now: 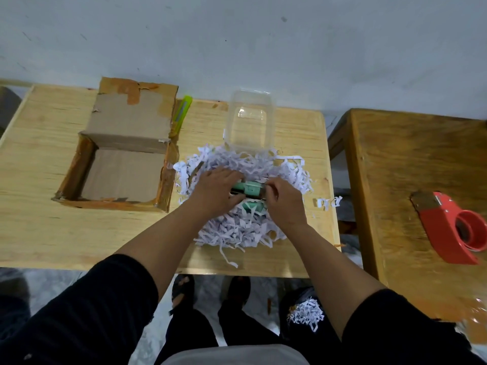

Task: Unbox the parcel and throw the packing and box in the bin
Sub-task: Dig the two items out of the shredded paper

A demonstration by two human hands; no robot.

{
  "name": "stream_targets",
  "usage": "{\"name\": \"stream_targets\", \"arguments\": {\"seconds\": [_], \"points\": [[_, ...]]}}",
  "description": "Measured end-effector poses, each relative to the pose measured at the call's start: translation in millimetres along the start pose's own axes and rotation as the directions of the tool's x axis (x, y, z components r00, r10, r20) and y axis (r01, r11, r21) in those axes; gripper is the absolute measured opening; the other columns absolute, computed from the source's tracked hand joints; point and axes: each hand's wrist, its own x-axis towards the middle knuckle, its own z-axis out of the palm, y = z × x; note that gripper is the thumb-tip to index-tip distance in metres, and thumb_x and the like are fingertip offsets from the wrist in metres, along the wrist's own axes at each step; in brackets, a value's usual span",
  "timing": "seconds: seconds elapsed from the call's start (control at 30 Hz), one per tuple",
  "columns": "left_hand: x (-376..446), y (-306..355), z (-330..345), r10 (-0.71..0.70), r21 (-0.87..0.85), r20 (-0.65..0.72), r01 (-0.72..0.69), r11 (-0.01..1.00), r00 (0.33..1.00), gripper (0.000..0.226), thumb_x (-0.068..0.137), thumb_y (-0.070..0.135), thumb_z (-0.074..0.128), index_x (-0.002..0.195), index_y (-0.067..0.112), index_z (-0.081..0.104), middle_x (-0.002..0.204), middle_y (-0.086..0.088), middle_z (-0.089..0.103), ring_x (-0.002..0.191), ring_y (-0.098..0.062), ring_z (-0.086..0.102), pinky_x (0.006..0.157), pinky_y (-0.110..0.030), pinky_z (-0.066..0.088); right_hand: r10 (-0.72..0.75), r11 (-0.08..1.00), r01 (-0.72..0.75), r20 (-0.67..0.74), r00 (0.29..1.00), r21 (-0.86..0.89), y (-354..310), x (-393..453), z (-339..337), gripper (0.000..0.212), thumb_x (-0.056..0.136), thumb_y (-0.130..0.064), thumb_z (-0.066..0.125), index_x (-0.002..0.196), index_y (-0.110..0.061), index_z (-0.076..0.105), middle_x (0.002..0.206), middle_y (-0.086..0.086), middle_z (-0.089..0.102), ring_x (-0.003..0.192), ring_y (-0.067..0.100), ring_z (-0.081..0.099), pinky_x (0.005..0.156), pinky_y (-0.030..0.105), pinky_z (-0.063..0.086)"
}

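Observation:
An open cardboard box [123, 175] stands on the left of the light wooden table [39, 233], its flap folded back, nothing visible inside. A heap of white shredded paper [242, 230] lies right of it. Over the heap my left hand [213, 191] and my right hand [284, 201] both hold a green and dark item [250, 189], one hand at each end. A second green piece [251, 206] shows just below it in the paper.
A clear plastic tub [250, 119] stands behind the heap. A green box cutter [181, 114] lies beside the box flap. A red tape dispenser [453, 227] sits on the darker table at right. More shredded paper [305, 314] shows below, near my feet.

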Motion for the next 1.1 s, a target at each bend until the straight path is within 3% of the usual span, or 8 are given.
{"name": "stream_targets", "arguments": {"seconds": [0.23,0.33,0.5,0.67,0.73,0.8,0.87,1.1], "points": [[-12.2,-16.5,-0.8,-0.104,-0.131,-0.069,0.094,0.987,0.992,0.052,0.080,0.044,0.065,0.121,0.014,0.053,0.120,-0.007,0.058,0.115,-0.027,0.048,0.095,-0.040,0.039,-0.022,0.998,0.019,-0.031,0.999,-0.068,-2.6,1.6,-3.1,0.023,0.095,-0.019,0.047,0.090,-0.002,0.063,0.077,0.017,0.064,0.072,0.030,0.058,0.059,0.029,0.034],[-14.9,-11.9,-1.7,-0.055,-0.248,-0.105,0.028,0.968,0.993,0.040,0.081,0.026,0.068,0.118,0.015,0.056,0.116,-0.008,0.059,0.110,-0.027,0.049,0.088,-0.036,0.040,-0.047,0.995,0.047,0.000,0.999,-0.092,-8.4,3.9,1.0,0.026,0.096,-0.023,0.046,0.093,-0.004,0.063,0.078,0.017,0.065,0.076,0.031,0.057,0.060,0.032,0.036],[-18.2,-9.5,-1.5,0.039,-0.261,-0.164,-0.082,0.962,0.986,0.013,0.076,0.012,0.072,0.086,0.007,0.068,0.108,-0.013,0.064,0.104,-0.029,0.057,0.087,-0.040,0.049,-0.044,0.996,0.046,0.017,0.999,-0.081,-7.3,2.5,5.8,0.019,0.091,-0.019,0.054,0.094,-0.003,0.064,0.091,0.016,0.062,0.087,0.029,0.055,0.069,0.027,0.033],[-20.1,-12.0,6.8,-0.105,-0.289,-0.076,0.079,0.954,0.991,0.025,0.086,0.023,0.063,0.074,0.002,0.066,0.120,-0.008,0.061,0.108,-0.025,0.054,0.087,-0.031,0.043,-0.002,0.996,0.009,0.079,0.997,-0.090,-5.7,6.0,4.6,0.027,0.088,-0.024,0.060,0.109,-0.007,0.062,0.108,0.013,0.057,0.101,0.027,0.052,0.078,0.024,0.034],[-20.2,-11.7,7.9,-0.189,-0.339,-0.093,0.147,0.929,0.978,0.021,0.085,0.019,0.063,0.073,0.001,0.064,0.112,-0.009,0.063,0.104,-0.025,0.056,0.081,-0.028,0.042,0.029,0.994,-0.016,0.121,0.992,-0.106,-3.9,8.3,2.9,0.032,0.089,-0.029,0.058,0.115,-0.009,0.061,0.113,0.012,0.056,0.107,0.028,0.051,0.081,0.028,0.037],[-22.5,-9.6,8.5,-0.251,-0.378,-0.120,0.190,0.906,0.960,0.015,0.082,0.016,0.066,0.074,0.004,0.061,0.090,-0.005,0.059,0.092,-0.026,0.056,0.070,-0.026,0.036,0.053,0.992,-0.033,0.168,0.984,-0.118,-1.0,8.8,0.7,0.037,0.089,-0.033,0.058,0.118,-0.011,0.060,0.114,0.013,0.057,0.107,0.029,0.052,0.081,0.028,0.037],[-24.6,-6.2,8.1,-0.303,-0.419,-0.140,0.221,0.881,0.943,0.013,0.082,0.016,0.067,0.082,0.006,0.058,0.083,-0.003,0.055,0.080,-0.023,0.052,0.065,-0.025,0.032,0.063,0.994,-0.042,0.200,0.978,-0.105,1.7,8.1,-2.1,0.040,0.088,-0.035,0.060,0.119,-0.010,0.060,0.114,0.013,0.059,0.105,0.028,0.054,0.081,0.026,0.036],[-25.0,-2.6,5.8,-0.369,-0.506,-0.073,0.284,0.815,0.927,0.034,0.082,0.013,0.067,0.113,0.013,0.054,0.112,-0.012,0.063,0.099,-0.029,0.058,0.075,-0.028,0.040,0.078,0.996,-0.062,0.273,0.959,-0.067,0.6,9.0,-12.5,0.048,0.085,-0.035,0.064,0.125,-0.011,0.056,0.118,0.013,0.061,0.107,0.027,0.056,0.088,0.030,0.042]]}}
